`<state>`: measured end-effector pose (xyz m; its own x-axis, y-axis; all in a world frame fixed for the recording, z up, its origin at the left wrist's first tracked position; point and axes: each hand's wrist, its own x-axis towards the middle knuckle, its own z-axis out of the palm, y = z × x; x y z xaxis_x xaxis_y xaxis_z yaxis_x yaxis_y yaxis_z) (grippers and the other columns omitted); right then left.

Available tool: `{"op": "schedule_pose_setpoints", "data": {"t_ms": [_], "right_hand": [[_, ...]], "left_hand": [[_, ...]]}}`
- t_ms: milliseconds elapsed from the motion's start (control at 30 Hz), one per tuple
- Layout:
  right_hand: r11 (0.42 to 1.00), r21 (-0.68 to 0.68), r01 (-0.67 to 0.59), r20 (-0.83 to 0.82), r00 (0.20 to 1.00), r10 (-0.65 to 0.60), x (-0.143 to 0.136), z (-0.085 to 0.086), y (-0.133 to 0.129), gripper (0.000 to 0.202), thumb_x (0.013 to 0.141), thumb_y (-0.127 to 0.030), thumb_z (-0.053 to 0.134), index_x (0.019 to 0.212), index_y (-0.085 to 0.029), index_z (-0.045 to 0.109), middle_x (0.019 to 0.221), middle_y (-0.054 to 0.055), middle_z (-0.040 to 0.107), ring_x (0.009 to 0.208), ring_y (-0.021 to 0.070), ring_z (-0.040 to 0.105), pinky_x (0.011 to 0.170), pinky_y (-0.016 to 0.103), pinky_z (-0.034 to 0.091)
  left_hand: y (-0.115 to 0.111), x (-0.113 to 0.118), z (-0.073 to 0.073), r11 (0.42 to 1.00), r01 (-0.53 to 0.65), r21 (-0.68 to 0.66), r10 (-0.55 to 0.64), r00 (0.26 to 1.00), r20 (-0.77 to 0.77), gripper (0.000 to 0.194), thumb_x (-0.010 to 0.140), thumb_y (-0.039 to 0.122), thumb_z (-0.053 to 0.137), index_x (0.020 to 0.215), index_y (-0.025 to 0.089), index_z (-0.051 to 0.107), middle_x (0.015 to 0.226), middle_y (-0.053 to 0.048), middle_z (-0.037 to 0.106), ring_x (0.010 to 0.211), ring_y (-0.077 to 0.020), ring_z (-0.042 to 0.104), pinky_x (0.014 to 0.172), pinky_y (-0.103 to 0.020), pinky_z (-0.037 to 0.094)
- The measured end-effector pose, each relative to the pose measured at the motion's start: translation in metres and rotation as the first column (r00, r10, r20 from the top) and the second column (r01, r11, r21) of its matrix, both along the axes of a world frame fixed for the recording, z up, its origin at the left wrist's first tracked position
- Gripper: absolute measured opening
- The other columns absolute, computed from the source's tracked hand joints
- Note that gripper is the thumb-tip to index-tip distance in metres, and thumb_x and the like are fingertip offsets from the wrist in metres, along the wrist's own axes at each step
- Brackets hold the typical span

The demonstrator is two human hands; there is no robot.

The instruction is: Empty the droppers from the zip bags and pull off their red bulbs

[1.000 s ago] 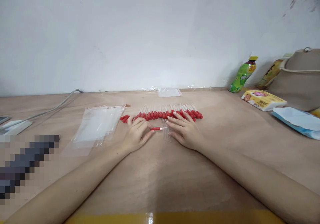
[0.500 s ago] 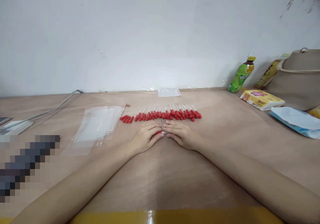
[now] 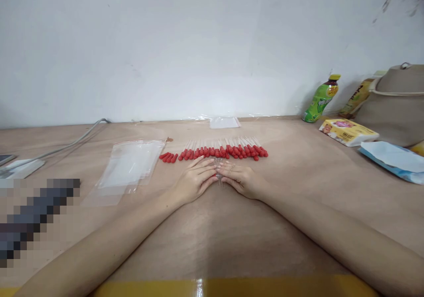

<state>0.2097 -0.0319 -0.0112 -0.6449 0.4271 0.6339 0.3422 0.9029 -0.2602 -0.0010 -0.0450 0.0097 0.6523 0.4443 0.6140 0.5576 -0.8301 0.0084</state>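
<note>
My left hand (image 3: 196, 180) and my right hand (image 3: 242, 180) meet at the middle of the table, fingertips almost touching. A red rubber bulb (image 3: 214, 175), mostly covered, is pinched in my left fingers. My right fingers are closed at the end of a clear tube, which they largely hide. Beneath and between the hands lie several loose clear tubes (image 3: 218, 161). Just beyond is a row of droppers (image 3: 228, 151), red bulbs toward me and clear thin tips pointing to the wall. Several separate red bulbs (image 3: 168, 157) rest at the row's left end.
Clear zip bags (image 3: 127, 167) lie left of the hands, with a grey cable (image 3: 76, 141) beyond. A small white packet (image 3: 225, 122) is by the wall. At right stand a green bottle (image 3: 321, 99), a tissue pack (image 3: 347, 131), a blue-white packet (image 3: 394, 160) and a grey-brown bag (image 3: 394, 111).
The fingertips have come closer together, so less of the red bulb and clear tube shows between them. My left forefinger has lifted slightly. The row of droppers stays as it was.
</note>
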Motion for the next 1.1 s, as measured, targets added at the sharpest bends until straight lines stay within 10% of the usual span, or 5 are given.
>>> {"op": "schedule_pose_setpoints", "data": {"t_ms": [267, 1100], "right_hand": [[0.995, 0.098, -0.018, 0.023, 1.0, 0.016, 0.003, -0.003, -0.002, 0.032, 0.089, -0.022, 0.043, 0.118, -0.019, 0.055, 0.118, 0.008, 0.059, 0.115, 0.0167, 0.05, 0.102, 0.037, 0.04], [0.96, 0.273, -0.058, 0.001, 0.998, 0.06, 0.008, 0.001, -0.008, 0.031, 0.086, -0.012, 0.044, 0.114, -0.013, 0.055, 0.112, 0.011, 0.062, 0.111, 0.0162, 0.054, 0.099, 0.037, 0.043]], "left_hand": [[-0.005, -0.003, 0.004, 0.999, 0.046, -0.002, -0.046, 0.997, -0.055, 0.019, 0.087, 0.021, 0.046, 0.095, 0.019, 0.063, 0.11, -0.006, 0.064, 0.118, -0.0209, 0.048, 0.111, -0.049, 0.017], [-0.008, -0.013, -0.001, 0.997, 0.074, 0.011, -0.073, 0.996, -0.05, 0.014, 0.087, 0.019, 0.047, 0.092, 0.014, 0.059, 0.114, -0.009, 0.062, 0.117, -0.0198, 0.049, 0.107, -0.044, 0.031]]}}
